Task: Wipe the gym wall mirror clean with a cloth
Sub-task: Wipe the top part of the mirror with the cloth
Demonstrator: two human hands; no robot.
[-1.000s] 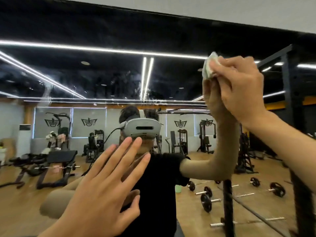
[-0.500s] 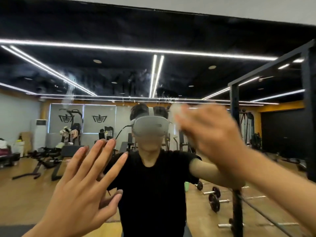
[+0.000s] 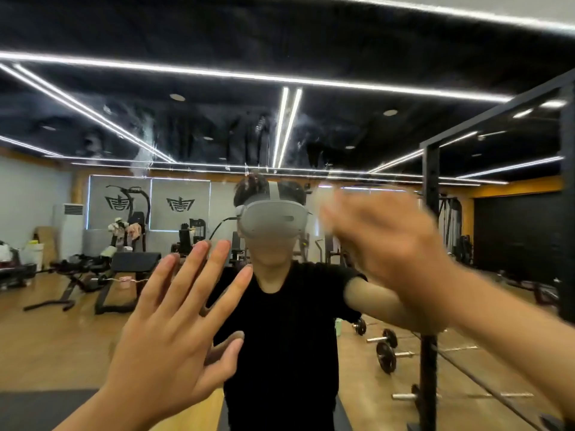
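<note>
The left hand (image 3: 168, 334) lies flat, fingers spread, on the mirror (image 3: 217, 135). The right hand (image 3: 389, 244) is a blur against the glass, a pale cloth (image 3: 325, 199) at its fingertips, its grip too smeared to tell.

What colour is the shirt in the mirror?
The shirt is plain black, seen in the head view.

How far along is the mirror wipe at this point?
Done: the lower mirror looks clear. In hand: the blurred right hand holds the cloth at head height, and the left hand lies flat on the glass. Left: whitish streaks across the upper part.
</note>
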